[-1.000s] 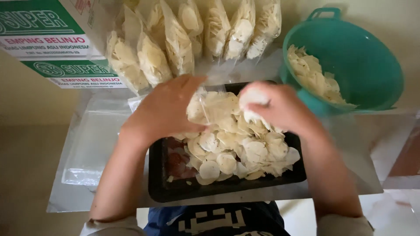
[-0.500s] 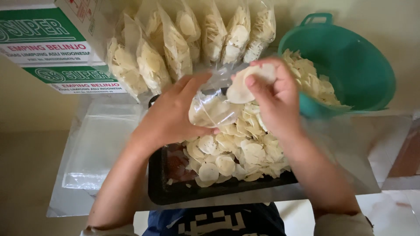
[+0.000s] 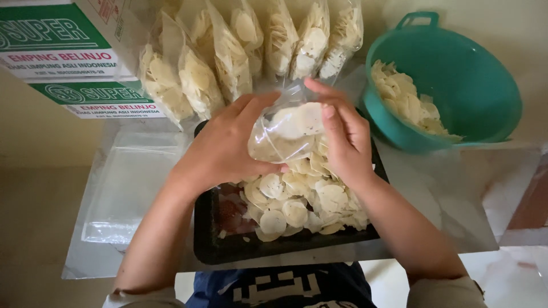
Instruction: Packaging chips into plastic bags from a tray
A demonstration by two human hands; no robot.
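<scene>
i see my left hand [image 3: 225, 151] wrapped around the side of a small clear plastic bag [image 3: 285, 134], fingers curled and gripping it from the left, thumb underneath near its lower edge. my right hand [image 3: 345, 142] holds the bag's other side, fingers bent over the top and pinching the plastic near its open mouth. the bag sits between both hands, lifted just above a black rectangular tray [image 3: 228, 245], and it holds a few pale round chips [image 3: 297, 120]. the tray below is heaped with a pile of the same pale crackers [image 3: 297, 199] on its right part, while its left part shows bare dark bottom with a few crumbs. the tray rests on a clear plastic sheet [image 3: 125, 188] spread over the surface. behind the hands a row of filled chip bags [image 3: 228, 57] stands leaning together. to the right, near the tray, a teal colander [image 3: 474, 80] with a handle holds more chips along its left inner wall. at upper left are stacked cardboard boxes [image 3: 63, 51] in green, white and red.
</scene>
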